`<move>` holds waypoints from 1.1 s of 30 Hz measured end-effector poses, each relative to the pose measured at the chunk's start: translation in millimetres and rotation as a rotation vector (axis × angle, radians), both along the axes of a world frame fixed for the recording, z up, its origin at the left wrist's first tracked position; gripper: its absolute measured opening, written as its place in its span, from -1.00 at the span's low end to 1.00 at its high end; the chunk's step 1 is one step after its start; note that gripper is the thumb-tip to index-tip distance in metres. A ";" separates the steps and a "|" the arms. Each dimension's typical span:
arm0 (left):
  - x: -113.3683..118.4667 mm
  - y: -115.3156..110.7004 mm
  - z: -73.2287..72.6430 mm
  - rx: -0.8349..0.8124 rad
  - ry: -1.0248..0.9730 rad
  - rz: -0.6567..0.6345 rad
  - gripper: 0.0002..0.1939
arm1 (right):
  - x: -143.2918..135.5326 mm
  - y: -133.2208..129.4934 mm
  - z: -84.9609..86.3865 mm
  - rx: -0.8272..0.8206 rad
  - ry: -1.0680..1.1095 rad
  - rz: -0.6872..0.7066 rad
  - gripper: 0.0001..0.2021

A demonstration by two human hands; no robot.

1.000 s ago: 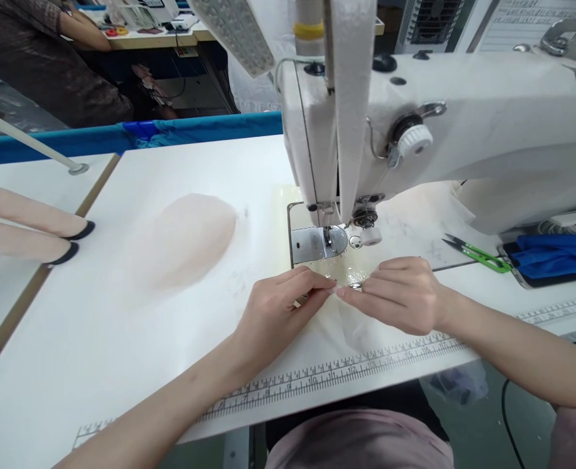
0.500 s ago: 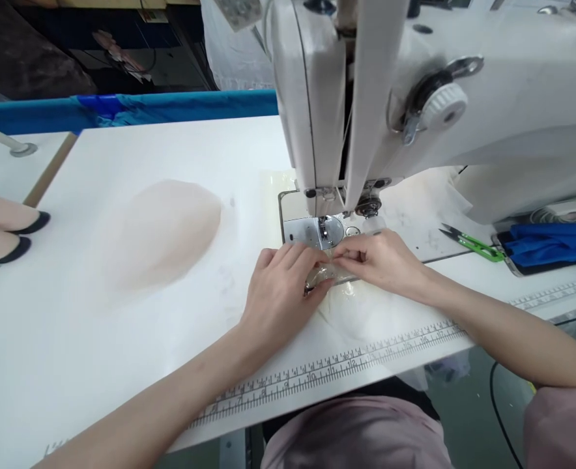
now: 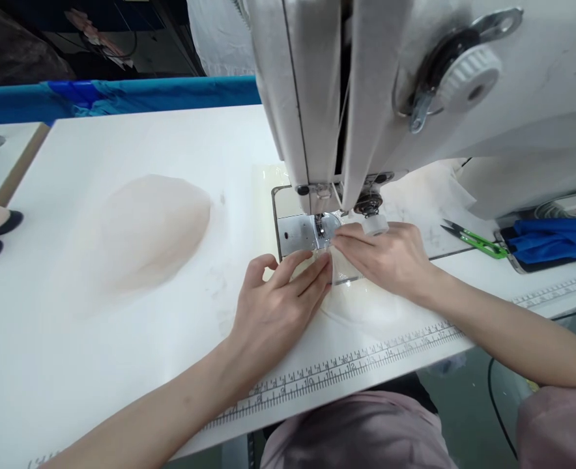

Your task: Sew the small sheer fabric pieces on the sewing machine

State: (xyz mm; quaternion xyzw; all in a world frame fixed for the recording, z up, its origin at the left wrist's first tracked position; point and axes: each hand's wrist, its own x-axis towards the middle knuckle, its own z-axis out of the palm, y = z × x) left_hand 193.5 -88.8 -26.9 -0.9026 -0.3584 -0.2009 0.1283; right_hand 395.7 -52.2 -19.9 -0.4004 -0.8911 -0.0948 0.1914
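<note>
My left hand (image 3: pixel 281 299) lies on sheer, pale fabric (image 3: pixel 361 303) in front of the sewing machine's presser foot (image 3: pixel 320 226). Its fingers are stretched out and somewhat spread, the tips pressing the cloth. Close by on the right, my right hand (image 3: pixel 386 257) has its fingers pressed together on the edge of the same fabric, the tips just beside the foot. The cloth is see-through and hard to make out against the metal needle plate (image 3: pixel 290 228) and the white table. The right hand's thumb is hidden.
The sewing machine head (image 3: pixel 307 98) rises over both hands. A beige sheer piece (image 3: pixel 156 228) lies on the table to the left. Green-handled thread snips (image 3: pixel 478 242) and a blue cloth (image 3: pixel 556 240) are at the right. A printed ruler (image 3: pixel 351 368) follows the front edge.
My left hand has gone from a pinch at the fabric to stretched fingers lying on it. The right fingers have straightened and moved nearer the foot. The view has come closer to the machine.
</note>
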 end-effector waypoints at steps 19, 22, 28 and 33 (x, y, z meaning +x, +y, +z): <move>5.5 0.8 2.9 -0.023 0.051 0.119 -0.73 | 1.4 4.6 -11.0 0.043 -0.108 0.008 -0.68; 4.7 1.9 1.8 -0.026 0.061 0.127 -0.72 | 1.0 5.9 -12.4 0.018 -0.110 0.006 -0.69; 6.6 1.6 1.4 -0.010 0.065 0.138 -0.72 | 0.7 6.3 -12.7 0.003 -0.133 -0.010 -0.66; 8.3 0.1 2.7 -0.007 0.067 0.143 -0.73 | 1.0 5.9 -11.5 -0.040 -0.138 -0.013 -0.63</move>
